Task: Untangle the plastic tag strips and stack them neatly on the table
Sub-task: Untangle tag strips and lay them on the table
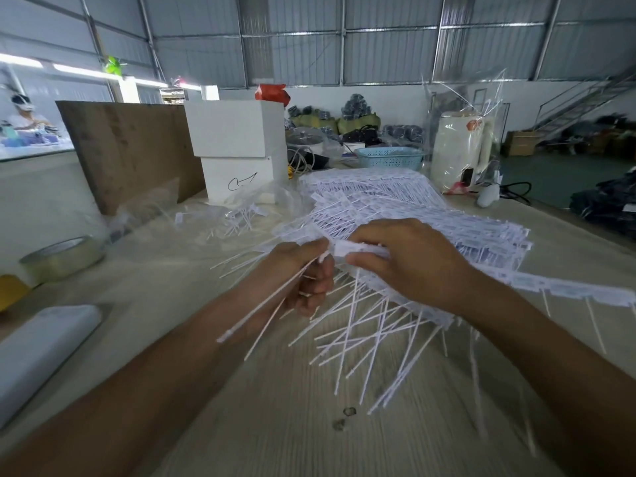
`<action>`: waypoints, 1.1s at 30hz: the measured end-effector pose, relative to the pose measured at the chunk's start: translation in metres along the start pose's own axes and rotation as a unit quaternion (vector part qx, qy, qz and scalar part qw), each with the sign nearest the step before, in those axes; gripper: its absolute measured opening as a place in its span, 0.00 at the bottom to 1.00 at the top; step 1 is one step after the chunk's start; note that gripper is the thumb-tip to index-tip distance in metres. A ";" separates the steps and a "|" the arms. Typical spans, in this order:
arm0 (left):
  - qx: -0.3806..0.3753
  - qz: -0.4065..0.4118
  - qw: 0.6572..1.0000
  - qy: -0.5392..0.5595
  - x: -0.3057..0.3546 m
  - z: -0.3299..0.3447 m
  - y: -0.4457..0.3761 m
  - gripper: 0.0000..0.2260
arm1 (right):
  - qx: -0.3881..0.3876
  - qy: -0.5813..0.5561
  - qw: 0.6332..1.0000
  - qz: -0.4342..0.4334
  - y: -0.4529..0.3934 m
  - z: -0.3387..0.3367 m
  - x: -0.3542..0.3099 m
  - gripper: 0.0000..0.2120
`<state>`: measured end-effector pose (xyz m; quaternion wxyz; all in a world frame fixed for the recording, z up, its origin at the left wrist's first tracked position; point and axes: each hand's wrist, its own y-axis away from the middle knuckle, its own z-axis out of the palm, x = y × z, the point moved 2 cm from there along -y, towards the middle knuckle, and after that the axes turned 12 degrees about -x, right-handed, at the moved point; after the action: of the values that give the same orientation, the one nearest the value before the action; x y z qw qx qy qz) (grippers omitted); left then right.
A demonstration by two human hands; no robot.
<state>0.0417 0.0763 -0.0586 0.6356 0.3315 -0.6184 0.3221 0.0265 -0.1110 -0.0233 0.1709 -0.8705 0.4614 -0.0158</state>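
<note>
Over the tabletop (241, 407), from my head view, my left hand (303, 273) is gripping a few tag strips (275, 304) by their tails while my right hand (406, 259) is pinching their heads above the tangled heap (430, 218), so I am mid-untangling, and next probably calls for pulling them free.

- Left hand (303, 277), forearm entering from seven o'clock, fingers curled, gripping thin white plastic tag strips (275, 306).
- Right hand (409, 259), forearm from four o'clock, pinches their flat heads.
</note>
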 end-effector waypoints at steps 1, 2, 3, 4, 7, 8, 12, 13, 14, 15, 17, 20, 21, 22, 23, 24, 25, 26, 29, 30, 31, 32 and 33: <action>-0.005 0.020 1.000 -0.002 0.003 -0.003 0.002 0.19 | -0.008 -0.026 0.999 0.024 0.000 -0.005 0.008 0.09; -0.004 0.038 0.999 -0.007 0.005 -0.006 0.005 0.17 | -0.013 -0.061 0.997 0.044 0.001 -0.010 0.015 0.07; 0.002 0.053 0.998 -0.017 0.006 -0.010 0.007 0.15 | -0.012 -0.118 0.992 0.049 0.002 -0.015 0.021 0.05; 0.007 0.066 0.997 -0.026 0.007 -0.012 0.008 0.14 | -0.007 -0.182 0.983 0.038 0.003 -0.017 0.024 0.04; 0.031 0.096 0.994 -0.033 0.005 -0.007 0.005 0.14 | -0.051 -0.284 0.958 -0.015 0.005 -0.014 0.020 0.06; 0.040 0.102 0.994 -0.030 0.004 -0.003 0.004 0.14 | -0.074 -0.294 0.953 -0.027 0.004 -0.011 0.016 0.06; 0.047 0.120 0.991 -0.030 0.003 0.011 0.003 0.17 | -0.057 -0.347 0.936 -0.033 -0.005 0.000 0.003 0.10; 0.056 0.130 0.988 -0.057 0.003 0.013 0.003 0.17 | -0.035 -0.347 0.937 -0.033 -0.006 0.002 0.000 0.12; 0.068 0.141 0.984 -0.081 0.003 0.013 0.003 0.15 | -0.019 -0.339 0.940 -0.033 -0.007 0.005 -0.001 0.13; 0.080 0.152 0.980 -0.097 0.003 0.014 0.003 0.13 | -0.009 -0.336 0.941 -0.033 -0.008 0.007 -0.002 0.13; 0.102 0.165 0.976 -0.103 0.004 0.012 0.002 0.14 | -0.005 -0.347 0.938 -0.030 -0.009 0.008 -0.001 0.12; 0.126 0.177 0.973 -0.077 0.006 0.005 0.003 0.14 | -0.054 -0.276 0.960 -0.011 -0.012 -0.002 0.006 0.07; 0.133 0.183 0.972 -0.066 0.007 0.003 0.003 0.13 | -0.089 -0.242 0.966 -0.001 -0.013 -0.006 0.008 0.07; 0.138 0.187 0.971 -0.056 0.008 0.000 0.003 0.14 | -0.128 -0.232 0.964 0.008 -0.014 -0.009 0.008 0.09; 0.140 0.188 0.971 -0.045 0.009 -0.003 0.004 0.14 | -0.158 -0.252 0.955 0.010 -0.014 -0.011 0.008 0.12; 0.139 0.187 0.972 -0.036 0.009 -0.005 0.004 0.14 | -0.174 -0.279 0.944 0.004 -0.013 -0.013 0.007 0.13; 0.132 0.184 0.974 -0.029 0.010 -0.007 0.004 0.14 | -0.171 -0.304 0.937 -0.008 -0.012 -0.013 0.005 0.14; 0.122 0.181 0.976 -0.027 0.010 -0.007 0.004 0.15 | -0.158 -0.316 0.935 -0.019 -0.011 -0.013 0.005 0.14; 0.108 0.173 0.976 -0.082 0.007 -0.006 0.003 0.19 | -0.133 -0.345 0.929 -0.009 -0.008 -0.001 0.006 0.14; 0.116 0.167 0.973 -0.113 0.006 -0.005 0.003 0.19 | -0.133 -0.356 0.925 -0.001 -0.007 0.004 0.005 0.14; 0.128 0.161 0.969 -0.138 0.004 -0.004 0.003 0.20 | -0.130 -0.363 0.923 0.003 -0.005 0.009 0.004 0.13; 0.141 0.156 0.965 -0.156 0.003 -0.004 0.003 0.20 | -0.120 -0.358 0.926 -0.001 -0.005 0.013 0.001 0.13; 0.153 0.147 0.963 -0.166 0.002 -0.003 0.003 0.21 | -0.101 -0.342 0.934 -0.009 -0.004 0.015 -0.001 0.12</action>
<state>0.0413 0.0808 -0.0562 0.4113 0.3791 -0.7006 0.4430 0.0320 -0.1037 -0.0357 0.2292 -0.8398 0.3665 0.3283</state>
